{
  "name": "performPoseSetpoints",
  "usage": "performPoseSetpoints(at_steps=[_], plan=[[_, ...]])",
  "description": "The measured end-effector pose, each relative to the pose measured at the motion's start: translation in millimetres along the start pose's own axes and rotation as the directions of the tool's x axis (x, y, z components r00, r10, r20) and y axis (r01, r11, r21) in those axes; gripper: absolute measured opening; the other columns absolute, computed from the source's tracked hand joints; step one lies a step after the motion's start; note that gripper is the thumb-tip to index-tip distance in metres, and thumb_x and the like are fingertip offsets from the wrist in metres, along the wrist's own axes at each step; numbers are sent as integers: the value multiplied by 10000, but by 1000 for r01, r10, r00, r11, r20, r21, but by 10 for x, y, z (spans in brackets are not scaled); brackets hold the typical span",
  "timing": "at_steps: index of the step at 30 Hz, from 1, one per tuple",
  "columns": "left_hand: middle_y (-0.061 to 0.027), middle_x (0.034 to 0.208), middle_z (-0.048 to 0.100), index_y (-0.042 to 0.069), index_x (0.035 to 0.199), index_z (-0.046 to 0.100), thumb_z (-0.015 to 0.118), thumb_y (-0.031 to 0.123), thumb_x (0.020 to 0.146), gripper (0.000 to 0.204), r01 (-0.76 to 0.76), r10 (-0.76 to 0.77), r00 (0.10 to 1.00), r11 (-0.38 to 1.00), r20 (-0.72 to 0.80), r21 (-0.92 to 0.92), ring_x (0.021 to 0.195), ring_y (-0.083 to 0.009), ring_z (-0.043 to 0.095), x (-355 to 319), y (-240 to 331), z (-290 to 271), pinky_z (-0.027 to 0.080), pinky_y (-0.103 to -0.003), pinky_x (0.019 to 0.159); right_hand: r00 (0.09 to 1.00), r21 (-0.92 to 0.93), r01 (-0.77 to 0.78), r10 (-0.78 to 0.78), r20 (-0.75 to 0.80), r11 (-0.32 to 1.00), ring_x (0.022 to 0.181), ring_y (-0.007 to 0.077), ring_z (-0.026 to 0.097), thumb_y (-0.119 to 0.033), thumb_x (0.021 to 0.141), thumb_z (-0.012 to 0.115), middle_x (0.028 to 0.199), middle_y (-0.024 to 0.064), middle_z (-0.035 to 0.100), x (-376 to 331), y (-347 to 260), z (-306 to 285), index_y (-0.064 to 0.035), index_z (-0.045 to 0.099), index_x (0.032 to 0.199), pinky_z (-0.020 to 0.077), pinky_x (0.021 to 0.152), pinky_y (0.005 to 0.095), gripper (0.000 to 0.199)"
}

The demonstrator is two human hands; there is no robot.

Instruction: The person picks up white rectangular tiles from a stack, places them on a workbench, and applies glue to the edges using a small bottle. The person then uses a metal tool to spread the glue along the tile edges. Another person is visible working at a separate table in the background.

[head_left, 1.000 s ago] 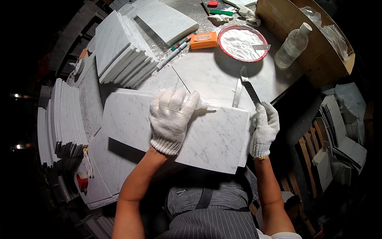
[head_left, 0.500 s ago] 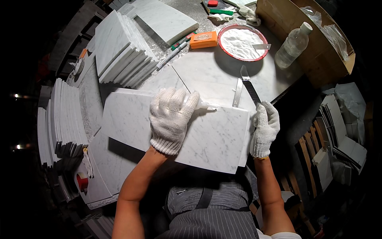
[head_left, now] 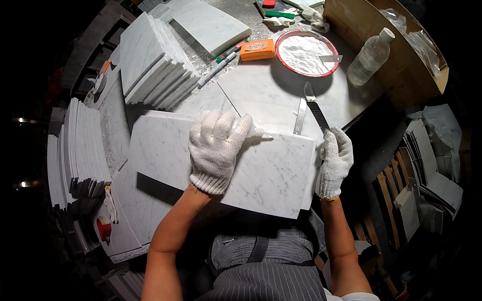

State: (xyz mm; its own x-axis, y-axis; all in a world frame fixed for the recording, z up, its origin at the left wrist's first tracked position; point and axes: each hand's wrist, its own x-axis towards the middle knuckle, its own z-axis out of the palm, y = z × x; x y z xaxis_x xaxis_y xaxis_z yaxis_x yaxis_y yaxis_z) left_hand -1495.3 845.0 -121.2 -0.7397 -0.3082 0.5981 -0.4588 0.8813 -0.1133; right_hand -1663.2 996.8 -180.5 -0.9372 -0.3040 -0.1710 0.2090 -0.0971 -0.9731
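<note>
My left hand (head_left: 217, 150), in a white knit glove, is closed around a small translucent squeeze bottle (head_left: 260, 132) with a thin nozzle. The nozzle tip lies over the far edge of a grey-veined white marble slab (head_left: 261, 175); most of the bottle is hidden by the glove. My right hand (head_left: 335, 163), gloved too, pinches the black handle of a knife (head_left: 317, 113) beside the slab's right end. Its short pale blade points away from me. A flat metal strip (head_left: 300, 118) leans by the slab's far edge, left of the knife.
Ahead stand a red-rimmed bowl of white powder (head_left: 307, 35), an orange box (head_left: 257, 50), a marker (head_left: 217, 70) and a clear bottle (head_left: 370, 57). A cardboard box (head_left: 396, 65) is at far right. Stacked marble tiles (head_left: 150, 62) stand at left; red tape (head_left: 104, 230) lies near left.
</note>
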Motion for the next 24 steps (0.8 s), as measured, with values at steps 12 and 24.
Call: performPoseSetpoints(at_steps=[12,24], plan=[[-103,1070,617,13,1167,608,633,-29,859,312,509,-482,829,440,284,-740,984,-188,618,127,-361,277,504,-297,884,961,356,-255,196,193,899,641,11,489,-128,973,562,873,-3,543,90,-11,-142,53,482,1246,468,557,144,337],[-142,1037,651,58,1100,617,752,250,793,386,568,-187,732,699,655,-435,989,-278,631,881,-651,1025,494,-358,868,812,435,-554,345,471,710,710,39,552,-127,978,560,899,-25,546,164,-162,-483,-72,504,1274,509,575,155,307]])
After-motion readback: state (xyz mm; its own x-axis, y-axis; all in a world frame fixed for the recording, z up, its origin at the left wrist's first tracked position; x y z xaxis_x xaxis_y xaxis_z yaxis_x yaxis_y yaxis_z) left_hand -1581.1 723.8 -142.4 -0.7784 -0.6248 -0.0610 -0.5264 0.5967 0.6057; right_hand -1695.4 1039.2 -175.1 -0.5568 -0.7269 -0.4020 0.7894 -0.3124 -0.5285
